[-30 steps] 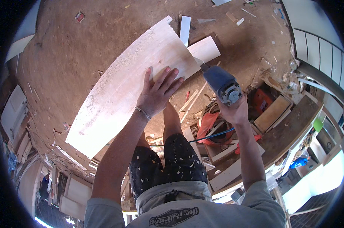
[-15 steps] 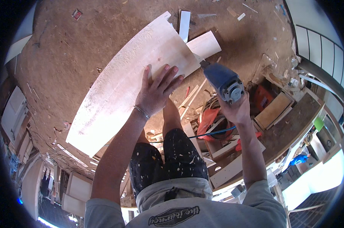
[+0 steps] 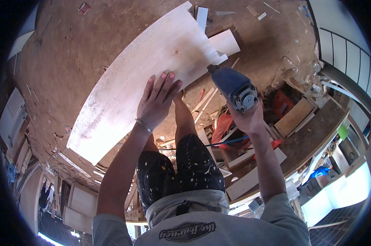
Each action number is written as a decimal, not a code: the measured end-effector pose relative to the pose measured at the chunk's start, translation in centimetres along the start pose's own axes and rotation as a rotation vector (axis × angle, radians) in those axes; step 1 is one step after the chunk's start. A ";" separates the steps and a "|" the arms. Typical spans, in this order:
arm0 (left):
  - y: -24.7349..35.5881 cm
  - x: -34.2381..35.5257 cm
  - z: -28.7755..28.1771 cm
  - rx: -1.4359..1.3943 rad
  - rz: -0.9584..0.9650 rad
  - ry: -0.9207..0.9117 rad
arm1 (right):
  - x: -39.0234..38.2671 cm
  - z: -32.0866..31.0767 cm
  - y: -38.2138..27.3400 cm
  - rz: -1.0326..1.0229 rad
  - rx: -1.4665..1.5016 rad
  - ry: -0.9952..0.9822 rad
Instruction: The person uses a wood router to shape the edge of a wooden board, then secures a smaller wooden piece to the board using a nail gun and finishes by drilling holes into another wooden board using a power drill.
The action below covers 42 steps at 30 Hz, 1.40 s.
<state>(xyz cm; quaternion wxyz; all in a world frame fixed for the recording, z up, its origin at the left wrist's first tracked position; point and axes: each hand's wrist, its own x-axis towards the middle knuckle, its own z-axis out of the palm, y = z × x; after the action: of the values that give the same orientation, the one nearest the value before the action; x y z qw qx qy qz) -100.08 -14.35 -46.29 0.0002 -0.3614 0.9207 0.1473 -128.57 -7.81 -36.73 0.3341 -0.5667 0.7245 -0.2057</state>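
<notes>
A large pale wooden board (image 3: 124, 88) with a long curved edge lies diagonally across the middle. My left hand (image 3: 156, 98), with a chain bracelet at the wrist, rests on it with fingers spread. My right hand (image 3: 247, 115) grips a dark blue power tool (image 3: 232, 86) with a round metal cap. The tool's nose is close to the board's right edge; whether they touch I cannot tell. A narrow white strip (image 3: 201, 18) and a short pale piece (image 3: 224, 41) lie beside the board's far end.
Behind my right hand are an open box of red material (image 3: 222, 127), scrap wood and a blue hose (image 3: 230, 141). A long wooden bench or shelf (image 3: 302, 139) curves along the right. Panels (image 3: 13, 119) lean at the left. Scraps litter the brown floor (image 3: 83, 49).
The board has shifted up in the picture, showing more of its notched right end. My left hand has moved slightly left, and the tool slightly left and up.
</notes>
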 end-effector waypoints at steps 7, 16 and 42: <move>-1.1 -4.0 0.1 -0.007 -0.003 -0.040 | 0.2 0.7 -1.7 0.290 0.064 -0.107; -2.7 -8.0 -0.3 0.027 0.018 -0.038 | -2.0 3.8 -4.6 0.339 0.087 -0.138; -6.0 -17.0 -0.7 0.007 0.026 -0.069 | -7.1 10.4 -10.7 0.167 0.047 -0.121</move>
<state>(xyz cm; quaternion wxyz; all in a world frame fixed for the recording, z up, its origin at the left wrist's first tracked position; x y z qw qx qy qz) -83.44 -7.43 -45.48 0.0312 -0.3440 0.9253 0.1565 -112.84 -3.12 -34.97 0.4061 -0.5078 0.7428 -0.1594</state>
